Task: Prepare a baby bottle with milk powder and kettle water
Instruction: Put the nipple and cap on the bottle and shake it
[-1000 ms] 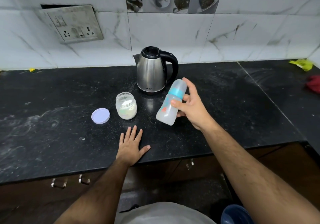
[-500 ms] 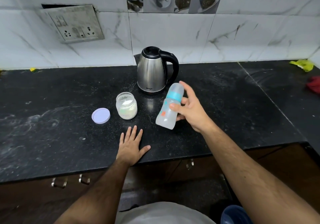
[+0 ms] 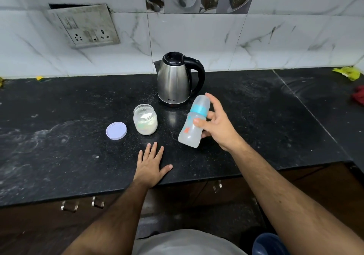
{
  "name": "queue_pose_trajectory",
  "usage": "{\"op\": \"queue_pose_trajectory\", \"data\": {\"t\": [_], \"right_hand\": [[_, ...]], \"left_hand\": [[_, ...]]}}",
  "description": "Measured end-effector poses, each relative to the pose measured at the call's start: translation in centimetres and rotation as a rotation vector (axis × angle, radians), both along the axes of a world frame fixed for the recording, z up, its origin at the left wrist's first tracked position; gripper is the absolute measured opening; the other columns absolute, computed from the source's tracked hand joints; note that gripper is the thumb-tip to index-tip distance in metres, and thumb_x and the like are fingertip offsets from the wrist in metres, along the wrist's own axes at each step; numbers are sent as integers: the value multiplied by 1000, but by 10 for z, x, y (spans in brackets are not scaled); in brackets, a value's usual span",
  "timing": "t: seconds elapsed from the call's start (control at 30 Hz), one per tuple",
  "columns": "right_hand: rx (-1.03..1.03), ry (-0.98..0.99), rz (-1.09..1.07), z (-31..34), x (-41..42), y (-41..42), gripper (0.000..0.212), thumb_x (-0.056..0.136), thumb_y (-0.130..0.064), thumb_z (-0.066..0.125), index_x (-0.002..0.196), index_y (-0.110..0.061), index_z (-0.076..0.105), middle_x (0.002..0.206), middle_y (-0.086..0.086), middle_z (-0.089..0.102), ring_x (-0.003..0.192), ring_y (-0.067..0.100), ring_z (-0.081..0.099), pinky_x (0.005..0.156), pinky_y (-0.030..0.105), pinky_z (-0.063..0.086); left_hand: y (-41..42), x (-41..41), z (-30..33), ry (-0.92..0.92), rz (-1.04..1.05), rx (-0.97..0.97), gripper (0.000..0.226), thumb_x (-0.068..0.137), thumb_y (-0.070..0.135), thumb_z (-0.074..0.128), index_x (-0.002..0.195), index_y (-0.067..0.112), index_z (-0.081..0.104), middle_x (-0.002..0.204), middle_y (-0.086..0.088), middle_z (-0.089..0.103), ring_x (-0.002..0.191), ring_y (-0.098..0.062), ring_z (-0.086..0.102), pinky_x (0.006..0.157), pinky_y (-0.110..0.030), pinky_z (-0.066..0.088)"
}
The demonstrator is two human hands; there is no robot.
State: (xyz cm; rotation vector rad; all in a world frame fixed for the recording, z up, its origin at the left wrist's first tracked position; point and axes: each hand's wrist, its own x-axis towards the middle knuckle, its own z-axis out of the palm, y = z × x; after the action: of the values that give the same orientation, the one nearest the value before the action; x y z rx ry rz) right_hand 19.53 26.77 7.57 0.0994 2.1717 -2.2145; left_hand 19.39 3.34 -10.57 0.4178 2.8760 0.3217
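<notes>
On the counter [image 3: 59, 136]: a dark stone top carries everything the task needs, set close together near its middle.

Bottle [image 3: 194, 121]: held tilted above the counter, clear of it, top leaning back toward the kettle. The clear cap and the blue ring are on. The body looks empty, though the plastic is cloudy.

Right hand [image 3: 214, 126]: wrapped around the bottle's body, thumb across the front, fingers behind, index finger reaching up by the cap.

Left hand [image 3: 150, 165]: flat on the counter near its front edge, fingers spread, holding nothing.

Jar [image 3: 145, 121]: open, upright, white powder inside, just left of the bottle and in front of the kettle.

Lid [image 3: 116, 131]: lies flat, just left of the jar, apart from it.

Kettle [image 3: 175, 81]: upright behind the jar and bottle, lid down, handle to the right. No scoop or spoon is in view.

Step in hand: early, by my reading. The jar is already opened; the bottle is picked up but not yet opened, and neither powder nor water appears to be in it.

Next move calls for: probably both hands on the bottle, one steadying the body while the other takes off the cap and unscrews the ring. Then the bottle needs to stand upright near the jar so powder can go in without spilling.
</notes>
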Motion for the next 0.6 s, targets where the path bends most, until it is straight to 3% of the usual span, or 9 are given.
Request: {"op": "queue_pose_trajectory", "data": {"t": [0.13, 0.27, 0.4, 0.53, 0.6], "right_hand": [[-77, 31, -146, -2, -4, 4, 84, 93, -6, 66, 155, -31, 15, 120, 10, 65, 101, 23, 71, 64, 37, 60], [16, -2, 14, -1, 1, -1, 84, 91, -3, 67, 153, -31, 18, 116, 14, 66, 92, 19, 73, 59, 32, 58], [-109, 33, -154, -2, -6, 7, 84, 93, -5, 66, 155, -32, 15, 123, 12, 62, 103, 21, 71, 65, 38, 60], [17, 0, 16, -3, 1, 1, 84, 91, -2, 67, 153, -31, 18, 117, 14, 65, 95, 21, 72, 60, 34, 59], [-33, 16, -52, -4, -2, 2, 84, 91, -3, 67, 154, -31, 18, 121, 15, 64, 98, 22, 72, 61, 34, 59]], "left_hand": [[0, 0, 0, -5, 0, 8, 105, 69, 83, 3, 158, 27, 11, 166, -1, -5, 152, -20, -13, 121, -45, -8], [0, 0, 0, -9, -1, 11, 105, 69, 83, 3, 158, 26, 10, 166, -1, -6, 152, -20, -14, 121, -45, -8], [0, 0, 1, -16, -4, -10, 106, 69, 83, 1, 158, 27, 8, 166, 0, -7, 152, -20, -15, 121, -45, -9], [0, 0, 0, -6, -2, 1, 105, 70, 83, 2, 158, 27, 10, 166, -1, -5, 152, -20, -14, 121, -45, -8], [0, -1, 0, -7, -3, 2, 105, 70, 83, 3, 158, 27, 10, 166, -1, -5, 152, -21, -14, 121, -46, -8]]}}
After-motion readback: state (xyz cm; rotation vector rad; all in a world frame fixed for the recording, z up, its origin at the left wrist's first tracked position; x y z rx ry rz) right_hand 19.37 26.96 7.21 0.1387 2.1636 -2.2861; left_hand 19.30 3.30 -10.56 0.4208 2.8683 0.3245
